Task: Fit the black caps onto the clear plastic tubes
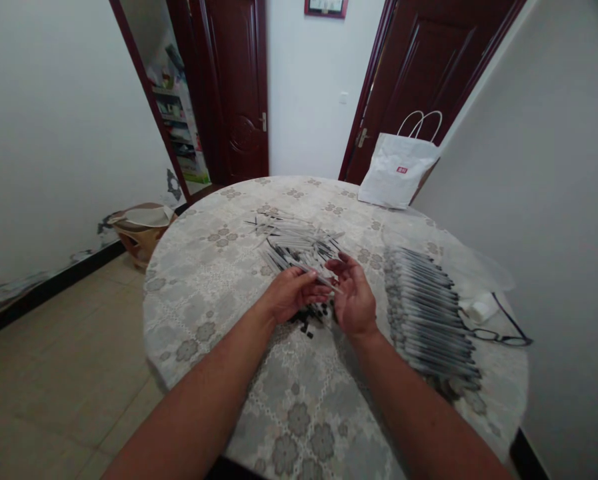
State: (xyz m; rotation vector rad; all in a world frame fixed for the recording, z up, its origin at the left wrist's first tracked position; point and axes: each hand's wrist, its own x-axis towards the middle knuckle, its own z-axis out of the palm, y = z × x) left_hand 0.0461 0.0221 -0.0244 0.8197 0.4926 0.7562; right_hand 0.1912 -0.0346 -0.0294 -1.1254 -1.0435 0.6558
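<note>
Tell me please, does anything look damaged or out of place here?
The left wall looks damaged: dark, ragged patches mark its lower part. Loose slim sticks lie crisscrossed, unlike the neat row at right.

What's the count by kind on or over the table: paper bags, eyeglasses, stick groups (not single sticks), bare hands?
Paper bag: 1
Eyeglasses: 1
Stick groups: 2 (loose pile, neat row)
Hands: 2 (left hand, right hand)
Total: 6
</note>
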